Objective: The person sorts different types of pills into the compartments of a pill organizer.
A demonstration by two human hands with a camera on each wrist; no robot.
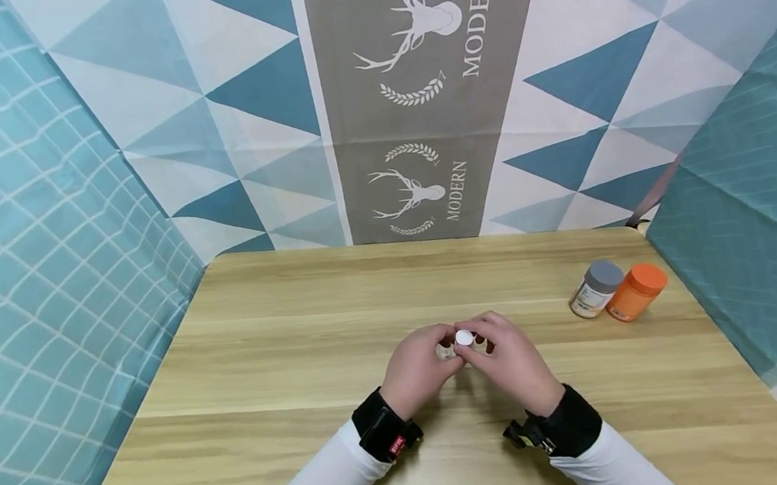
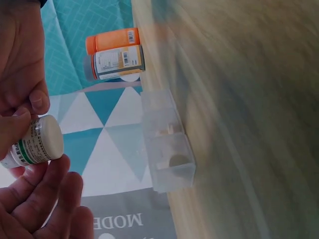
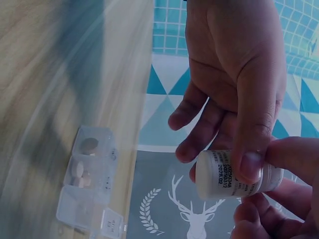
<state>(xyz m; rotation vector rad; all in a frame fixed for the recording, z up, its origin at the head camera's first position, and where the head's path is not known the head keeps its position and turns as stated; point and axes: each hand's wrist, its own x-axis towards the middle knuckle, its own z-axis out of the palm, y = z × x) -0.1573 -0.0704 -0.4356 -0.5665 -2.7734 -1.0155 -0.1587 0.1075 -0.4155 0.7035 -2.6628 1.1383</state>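
Observation:
A small white pill bottle (image 1: 464,337) is held upright above the table between both hands, its white top facing the head camera. In the right wrist view my right hand (image 3: 239,74) pinches the bottle's printed side with the thumb. My left hand (image 1: 415,367) reaches in from the other side, its thumb and fingers pinching the bottle near the top end. Below the bottle, on the table, stands a clear pill organizer (image 3: 75,204), mostly hidden by the hands in the head view. Two of its compartments hold pills (image 3: 79,174); one lid hangs open.
At the table's back right, a grey-capped bottle (image 1: 594,292) stands beside an orange bottle (image 1: 636,294). The wooden table (image 1: 266,346) meets a patterned cloth (image 1: 266,114) at the back, with more cloth hanging along its left and right sides.

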